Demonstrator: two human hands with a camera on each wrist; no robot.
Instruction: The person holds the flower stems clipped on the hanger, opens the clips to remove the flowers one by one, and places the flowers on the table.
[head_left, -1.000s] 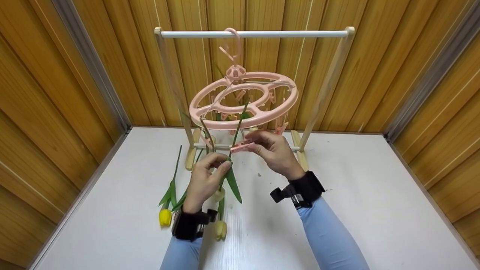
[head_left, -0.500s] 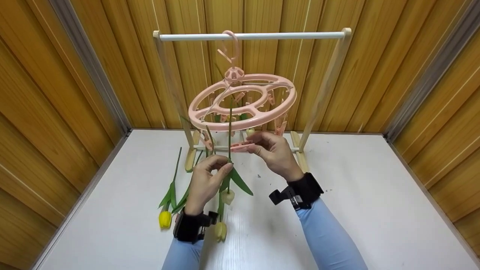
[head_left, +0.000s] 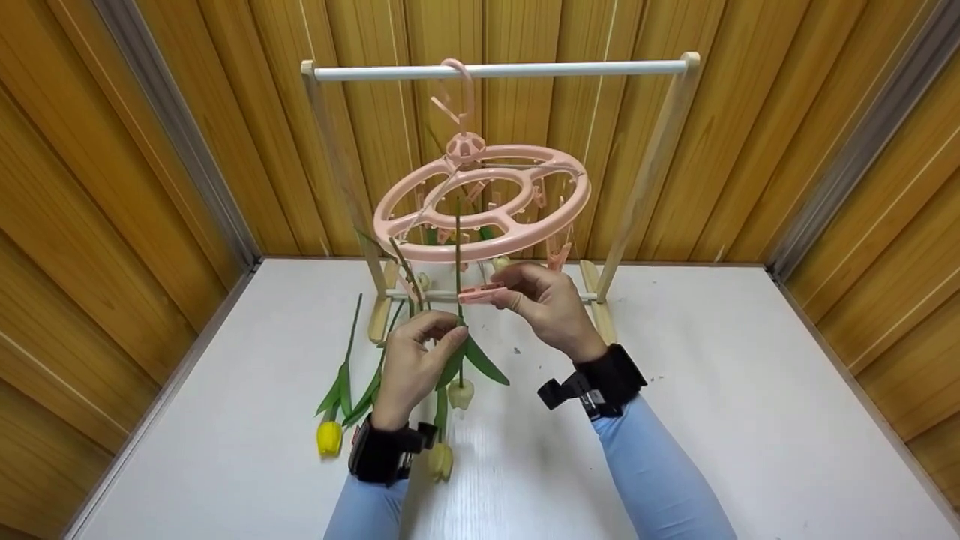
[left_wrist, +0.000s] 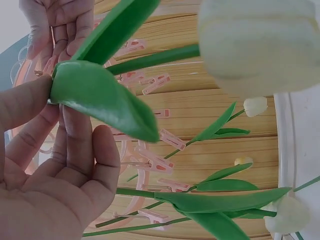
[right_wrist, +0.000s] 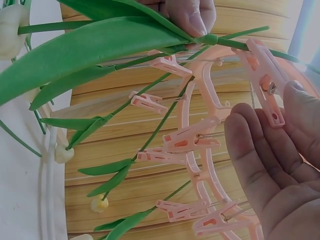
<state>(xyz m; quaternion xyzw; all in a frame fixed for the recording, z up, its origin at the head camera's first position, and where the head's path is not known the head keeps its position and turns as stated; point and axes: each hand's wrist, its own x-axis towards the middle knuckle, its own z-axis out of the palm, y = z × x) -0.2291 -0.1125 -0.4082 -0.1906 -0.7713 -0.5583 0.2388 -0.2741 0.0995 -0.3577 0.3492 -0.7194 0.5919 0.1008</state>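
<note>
**A tulip goes up to the clip**

I am at a white surface [head_left: 712, 420] with wood walls around it. On it stands a wooden rack [head_left: 645, 180] with a white bar [head_left: 570, 70] on top. A round pink hanger [head_left: 481, 204] hooks over the bar. Many little pink clips dangle under its ring, and some of them have green stems in them.

My left hand [head_left: 415, 361] is below the hanger. My thumb and fingers pinch the stem of a white tulip [head_left: 460, 393], just where the leaves start. The stem points straight up, and the flower hangs down under my hand.

My right hand [head_left: 546, 300] is just beside it, a bit higher. My fingers squeeze one pink clip [head_left: 480, 293], and the stem runs right by the tip of that clip. I cannot tell if the clip has bitten the stem yet.

A yellow tulip [head_left: 330, 436] lies on the surface to the left of my left arm. A pale tulip [head_left: 441, 459] lies close to my left wrist.
</note>
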